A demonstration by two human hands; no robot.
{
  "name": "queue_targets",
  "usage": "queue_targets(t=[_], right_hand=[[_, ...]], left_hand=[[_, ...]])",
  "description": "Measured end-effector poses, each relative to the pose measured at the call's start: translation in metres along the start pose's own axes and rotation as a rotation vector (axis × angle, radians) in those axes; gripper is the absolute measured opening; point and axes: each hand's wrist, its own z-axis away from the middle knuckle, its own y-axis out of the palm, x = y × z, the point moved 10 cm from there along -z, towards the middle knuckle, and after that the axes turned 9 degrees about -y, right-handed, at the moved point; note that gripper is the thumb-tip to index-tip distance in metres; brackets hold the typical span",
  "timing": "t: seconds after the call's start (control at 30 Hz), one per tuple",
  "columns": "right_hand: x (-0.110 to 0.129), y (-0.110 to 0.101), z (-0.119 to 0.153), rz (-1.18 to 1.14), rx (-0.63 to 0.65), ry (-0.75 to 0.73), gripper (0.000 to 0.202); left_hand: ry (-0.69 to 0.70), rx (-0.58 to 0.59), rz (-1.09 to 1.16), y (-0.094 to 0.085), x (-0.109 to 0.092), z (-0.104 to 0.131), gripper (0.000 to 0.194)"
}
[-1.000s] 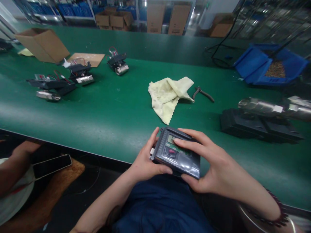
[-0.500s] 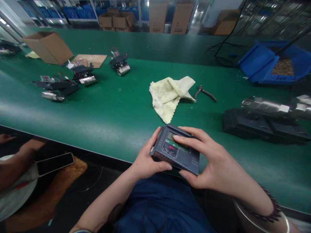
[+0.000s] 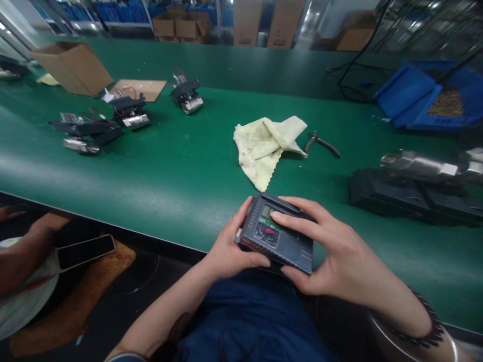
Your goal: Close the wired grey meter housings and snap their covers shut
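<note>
So we've got the case [image 3: 290, 249] just below centre frame, gripped in our left hand [image 3: 229, 252] and right hand [image 3: 333, 247], glare gone since a second ago, so probably tilted, same step.

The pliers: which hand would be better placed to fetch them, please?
Probably the right hand: the pliers lie nearer it, right of the cloth, though it and the left hand both hold the dark device.

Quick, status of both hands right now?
Left hand: closed on the left end of the dark plastic housing.
Right hand: holding the housing's right end, index fingertip at the small display window.
</note>
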Motion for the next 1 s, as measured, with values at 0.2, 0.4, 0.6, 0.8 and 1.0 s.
queue_targets(t=[0.2,0.4,0.6,0.8,1.0], right_hand=[[0.003,0.002,0.002,0.024,0.009,0.001,0.061],[0.028,0.006,0.007,0.027,-0.006,-0.096,0.068],[0.005,0.014,0.034,-0.393,-0.136,0.157,0.087],[-0.007,0.071,0.050,-0.962,-0.066,0.495,0.058],[0.002,0.056,0.041,-0.726,-0.167,0.315,0.048]], left_hand=[[-0.016,-0.052,-0.331,-0.008,-0.019,0.016,0.112],[-0.211,-0.013,-0.342,-0.013,-0.037,0.027,0.073],[-0.217,0.034,-0.225,-0.007,-0.024,0.032,0.076],[0.132,-0.067,-0.566,-0.012,-0.031,0.066,0.068],[0.191,-0.092,-0.690,-0.003,-0.043,0.073,0.052]])
